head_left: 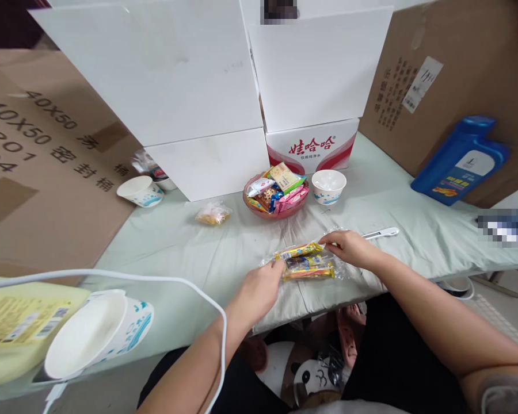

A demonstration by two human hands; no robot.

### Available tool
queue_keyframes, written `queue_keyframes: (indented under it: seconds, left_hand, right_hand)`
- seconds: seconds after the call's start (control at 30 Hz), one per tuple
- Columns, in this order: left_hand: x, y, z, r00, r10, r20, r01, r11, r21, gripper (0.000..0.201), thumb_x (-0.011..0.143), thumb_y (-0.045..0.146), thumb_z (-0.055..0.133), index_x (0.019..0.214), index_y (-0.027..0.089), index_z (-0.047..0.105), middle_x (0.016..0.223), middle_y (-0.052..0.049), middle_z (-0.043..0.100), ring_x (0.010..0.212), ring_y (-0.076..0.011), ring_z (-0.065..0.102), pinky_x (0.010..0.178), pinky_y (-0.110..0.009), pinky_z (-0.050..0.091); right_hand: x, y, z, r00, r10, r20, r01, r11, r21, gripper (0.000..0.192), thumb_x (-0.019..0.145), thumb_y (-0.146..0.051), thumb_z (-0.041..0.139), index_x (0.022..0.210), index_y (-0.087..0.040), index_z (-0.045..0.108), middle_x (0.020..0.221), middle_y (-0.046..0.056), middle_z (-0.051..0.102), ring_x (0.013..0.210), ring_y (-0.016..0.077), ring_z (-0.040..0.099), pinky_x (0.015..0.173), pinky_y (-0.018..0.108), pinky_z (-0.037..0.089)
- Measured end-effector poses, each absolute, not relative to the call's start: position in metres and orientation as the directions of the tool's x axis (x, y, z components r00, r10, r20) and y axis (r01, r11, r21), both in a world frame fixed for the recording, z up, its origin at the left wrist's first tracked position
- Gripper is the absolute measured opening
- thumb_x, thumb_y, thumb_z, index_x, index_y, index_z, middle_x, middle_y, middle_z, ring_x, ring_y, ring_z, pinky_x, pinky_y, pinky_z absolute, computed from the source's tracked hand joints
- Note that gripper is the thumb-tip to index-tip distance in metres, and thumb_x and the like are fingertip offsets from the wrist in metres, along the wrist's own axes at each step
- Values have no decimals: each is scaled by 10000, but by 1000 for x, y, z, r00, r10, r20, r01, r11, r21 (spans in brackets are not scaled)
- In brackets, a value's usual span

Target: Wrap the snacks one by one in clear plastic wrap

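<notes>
Clear plastic bag of yellow snack sticks (305, 261) lying flat near the front edge of the surface (198, 247), pinned from both ends. Left hand (259, 290) at the bag's left end, fingers curled and pinching the plastic there. Right hand (349, 247) on the right end, fingers narrow, nipping the top corner.

Risk-wise: bag sits close to the front edge, so a hard tug from either side could probably slide it off into the lap, or split the thin film and scatter the sticks. White cable (155, 280) looping across the left arm might snag too.

Pale green cloth over the surface, creased. Further back, pink round bowl heaped with wrapped sweets (276, 198), white paper bowl (328, 187) just beside it, another white paper cup (140, 191) toward the left edge, small crinkled packet (213, 214) between. White pen-like tool (382, 233) just beyond the right hand. Blue plastic jug (461, 161) at the right, leaning on brown cardboard. White boxes (176, 75) along the back edge.
</notes>
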State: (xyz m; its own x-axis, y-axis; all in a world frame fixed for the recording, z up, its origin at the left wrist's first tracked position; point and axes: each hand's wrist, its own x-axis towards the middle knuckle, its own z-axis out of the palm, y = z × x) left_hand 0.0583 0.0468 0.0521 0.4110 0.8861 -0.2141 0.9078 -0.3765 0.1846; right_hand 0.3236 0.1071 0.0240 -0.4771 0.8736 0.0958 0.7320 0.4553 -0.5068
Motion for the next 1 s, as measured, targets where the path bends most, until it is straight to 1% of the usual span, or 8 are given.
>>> queue_keyframes:
  seconds: [0.07, 0.3, 0.37, 0.5, 0.63, 0.73, 0.9, 1.0]
  left_hand:
    - [53, 49, 53, 471, 850, -234, 874, -415, 254, 292, 826, 44, 366, 918, 189, 603, 937, -53, 670, 837, -199, 626, 708, -292, 444]
    - [39, 49, 59, 749, 647, -142, 625, -620, 475, 299, 712, 9, 464, 738, 226, 669, 945, -5, 662, 992, -183, 566, 927, -325, 433]
    - [42, 50, 57, 766, 634, -103, 592, -635, 497, 306, 743, 12, 462, 780, 234, 670, 920, 2, 662, 962, -172, 579, 930, -322, 443]
    - [54, 54, 46, 537, 844, -7, 789, -499, 358, 255, 833, 86, 490, 1021, 198, 622, 1036, -50, 639, 979, -198, 599, 876, -332, 484]
    - [54, 59, 38, 343, 936, -79, 922, -319, 219, 645, 715, 340, 761, 1280, 181, 492, 1282, -130, 553, 1135, -307, 565, 911, -406, 487]
    - [45, 61, 36, 337, 927, -163, 935, -309, 176, 862, 575, 425, 851, 1320, 191, 485, 1389, -152, 492, 1194, -368, 528, 962, -450, 466]
    - [39, 64, 38, 343, 914, -215, 934, -308, 181, 940, 510, 458, 867, 1328, 182, 497, 1444, -165, 436, 1207, -392, 525, 988, -466, 462]
    - [40, 63, 40, 348, 908, -232, 933, -313, 177, 927, 508, 467, 866, 1309, 174, 505, 1454, -172, 418, 1206, -390, 528, 991, -455, 466]
  right_hand:
    - [327, 104, 33, -485, 874, 3, 756, 422, -501, 290, 843, -299, 621, 1117, -222, 679, 920, 35, 729, 839, 198, 674, 769, 293, 484]
    - [335, 89, 48, -584, 794, -166, 803, 536, -260, 980, 494, -578, 847, 1344, -207, 530, 1127, 138, 620, 927, 315, 644, 768, 375, 492]
    - [328, 86, 47, -570, 821, -33, 801, 546, -247, 829, 589, -576, 810, 1288, -200, 569, 1081, 136, 622, 969, 318, 617, 818, 407, 488]
    - [290, 81, 33, -620, 752, 222, 690, 658, -303, 473, 837, -465, 645, 1219, -190, 598, 1135, 135, 620, 1089, 282, 549, 946, 427, 442]
    - [259, 80, 11, -694, 690, 204, 647, 723, -242, 618, 834, -433, 650, 1363, -158, 489, 1365, 182, 503, 1224, 315, 468, 1037, 480, 354]
    - [262, 83, 5, -640, 753, 156, 728, 658, -189, 596, 851, -405, 615, 1382, -176, 468, 1308, 162, 554, 1153, 309, 516, 983, 463, 388]
    - [292, 92, 11, -435, 891, 127, 883, 450, -131, 560, 770, -199, 595, 1316, -131, 493, 1115, 147, 661, 1023, 293, 599, 880, 395, 442]
    - [300, 102, 31, -351, 901, 257, 894, 404, -196, 502, 740, -172, 570, 1240, -168, 526, 1084, 121, 679, 966, 274, 624, 826, 360, 455]
